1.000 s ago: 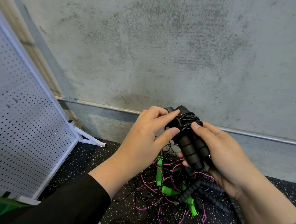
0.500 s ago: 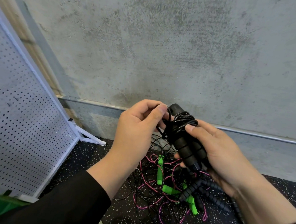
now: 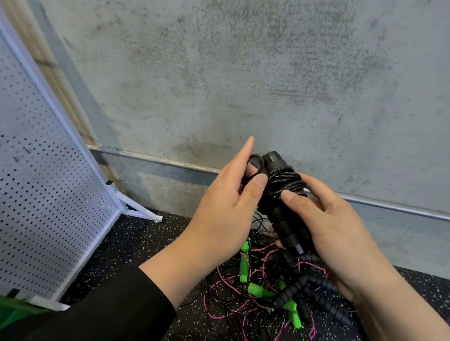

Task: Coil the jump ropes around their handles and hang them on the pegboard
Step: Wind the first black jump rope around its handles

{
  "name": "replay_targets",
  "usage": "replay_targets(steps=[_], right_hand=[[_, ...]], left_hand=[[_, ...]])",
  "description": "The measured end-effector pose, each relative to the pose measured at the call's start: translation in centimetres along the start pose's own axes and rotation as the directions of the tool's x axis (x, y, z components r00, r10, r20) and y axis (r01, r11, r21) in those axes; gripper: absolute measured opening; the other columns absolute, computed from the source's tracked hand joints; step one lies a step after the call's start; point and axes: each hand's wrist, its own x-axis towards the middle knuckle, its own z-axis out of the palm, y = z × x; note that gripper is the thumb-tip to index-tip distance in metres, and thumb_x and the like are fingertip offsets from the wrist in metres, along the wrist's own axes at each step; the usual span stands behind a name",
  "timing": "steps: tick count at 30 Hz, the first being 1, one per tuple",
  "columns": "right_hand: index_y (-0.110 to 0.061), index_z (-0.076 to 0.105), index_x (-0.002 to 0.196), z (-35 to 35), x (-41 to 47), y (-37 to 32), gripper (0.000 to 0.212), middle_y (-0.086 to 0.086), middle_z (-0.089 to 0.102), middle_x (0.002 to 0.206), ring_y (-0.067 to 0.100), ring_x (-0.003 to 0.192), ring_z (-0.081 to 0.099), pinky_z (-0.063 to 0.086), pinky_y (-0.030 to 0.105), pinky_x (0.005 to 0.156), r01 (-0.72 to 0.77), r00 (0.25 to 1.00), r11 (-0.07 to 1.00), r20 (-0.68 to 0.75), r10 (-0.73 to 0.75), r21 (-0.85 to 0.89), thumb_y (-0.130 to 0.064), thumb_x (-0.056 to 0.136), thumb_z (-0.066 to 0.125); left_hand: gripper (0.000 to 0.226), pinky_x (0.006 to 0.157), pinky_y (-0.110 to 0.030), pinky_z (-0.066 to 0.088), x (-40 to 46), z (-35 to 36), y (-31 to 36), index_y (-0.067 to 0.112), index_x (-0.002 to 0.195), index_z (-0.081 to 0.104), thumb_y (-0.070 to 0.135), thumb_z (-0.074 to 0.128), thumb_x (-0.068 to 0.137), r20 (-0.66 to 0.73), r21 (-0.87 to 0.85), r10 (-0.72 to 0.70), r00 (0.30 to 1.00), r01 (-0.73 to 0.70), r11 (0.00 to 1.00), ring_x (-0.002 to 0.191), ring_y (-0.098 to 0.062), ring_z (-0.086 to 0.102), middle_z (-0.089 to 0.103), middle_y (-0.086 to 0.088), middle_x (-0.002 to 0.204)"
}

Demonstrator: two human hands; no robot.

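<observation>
Right hand (image 3: 330, 228) curled round black handles (image 3: 284, 220) above the floor pile (image 3: 264, 295), thumb pinning the coil (image 3: 287, 182); left hand (image 3: 227, 209) pinching the end loop (image 3: 255, 164) to keep the wrap taut; pegboard (image 3: 36, 173) at left.

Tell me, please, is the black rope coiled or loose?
Coiled: black cord wraps the handles held by the right hand.

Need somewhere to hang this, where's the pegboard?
In the head view, the white pegboard leans at far left, beside the concrete wall.
</observation>
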Motion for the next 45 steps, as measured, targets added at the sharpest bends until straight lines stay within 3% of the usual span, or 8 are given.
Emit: replay_targets(steps=[4,10,17,23,28,35,41,45], right_hand=[[-0.033,0.059,0.124,0.1,-0.1,0.3,0.03,0.008,0.075,0.09,0.026,0.072,0.071,0.06,0.052,0.073,0.018,1.0,0.999,-0.019,-0.018,-0.039,-0.024,0.095,0.065],[-0.032,0.05,0.114,0.3,-0.1,0.4,0.025,0.008,0.077,0.088,0.04,0.077,0.073,0.06,0.055,0.065,0.058,0.997,0.989,-0.046,-0.065,-0.135,-0.03,0.094,0.065],[-0.039,0.044,0.11,0.2,-0.2,0.4,0.021,0.007,0.075,0.081,0.028,0.06,0.07,0.056,0.046,0.056,0.076,0.992,0.978,-0.085,-0.094,-0.195,-0.035,0.097,0.06],[-0.042,0.044,0.102,0.1,-0.2,0.5,0.011,0.023,0.069,0.08,0.05,0.064,0.062,0.051,0.056,0.055,0.074,0.991,0.972,-0.094,-0.097,-0.224,-0.038,0.1,0.054],[-0.044,0.05,0.106,-0.3,-0.1,0.7,0.027,0.007,0.072,0.081,0.039,0.067,0.068,0.059,0.06,0.066,0.102,0.994,0.966,-0.004,-0.106,-0.236,-0.035,0.091,0.07],[-0.038,0.052,0.104,-0.2,-0.1,1.1,0.024,0.012,0.072,0.083,0.047,0.074,0.068,0.055,0.067,0.063,0.123,0.992,0.964,0.016,-0.123,-0.237,-0.027,0.093,0.069],[-0.039,0.045,0.108,-0.3,-0.1,1.4,0.01,-0.003,0.065,0.065,0.012,0.047,0.055,0.044,0.029,0.047,0.143,0.989,0.945,0.078,-0.125,-0.294,-0.031,0.103,0.049],[-0.042,0.046,0.104,-0.4,0.0,1.4,0.009,0.015,0.059,0.066,0.019,0.05,0.047,0.04,0.033,0.05,0.158,0.987,0.925,0.068,-0.143,-0.347,-0.034,0.106,0.041]], left_hand=[[0.057,0.087,-0.002,0.033,0.0,-0.1,0.0,0.015,0.159,0.024,0.02,0.043,0.106,0.011,0.256,0.161,0.987,-0.159,0.954,0.094,0.011,0.047,0.049,0.02,0.097],[0.056,0.085,-0.008,0.037,0.2,-0.2,-0.4,0.007,0.158,0.025,0.019,0.04,0.106,0.008,0.367,0.272,0.962,-0.256,0.894,0.098,-0.002,0.049,0.055,0.007,0.105],[0.05,0.084,-0.011,0.039,0.6,-0.2,-1.1,-0.003,0.152,0.038,0.008,0.045,0.103,0.066,0.447,0.403,0.913,-0.388,0.806,0.089,-0.001,0.042,0.045,0.004,0.1],[0.051,0.07,-0.034,0.046,0.7,-0.3,-1.6,0.0,0.152,0.039,0.014,0.041,0.103,0.128,0.488,0.389,0.912,-0.399,0.776,0.079,-0.003,0.038,0.035,0.012,0.096],[0.053,0.072,-0.02,0.041,0.5,-0.3,-1.9,0.003,0.155,0.035,0.011,0.044,0.103,0.169,0.475,0.353,0.92,-0.39,0.789,0.091,0.021,0.043,0.029,0.018,0.095],[0.057,0.075,-0.036,0.044,0.5,-0.4,-1.8,0.004,0.155,0.034,0.029,0.032,0.104,0.142,0.44,0.317,0.938,-0.346,0.829,0.083,-0.005,0.04,0.036,0.014,0.094],[0.058,0.075,-0.037,0.045,0.6,-0.7,-1.9,0.004,0.155,0.036,0.03,0.031,0.104,0.134,0.447,0.299,0.945,-0.327,0.833,0.082,-0.006,0.041,0.035,0.014,0.093],[0.051,0.075,-0.037,0.045,0.5,-0.7,-1.7,0.004,0.155,0.037,0.021,0.038,0.106,0.158,0.443,0.293,0.943,-0.333,0.833,0.081,-0.008,0.042,0.037,0.01,0.093]])
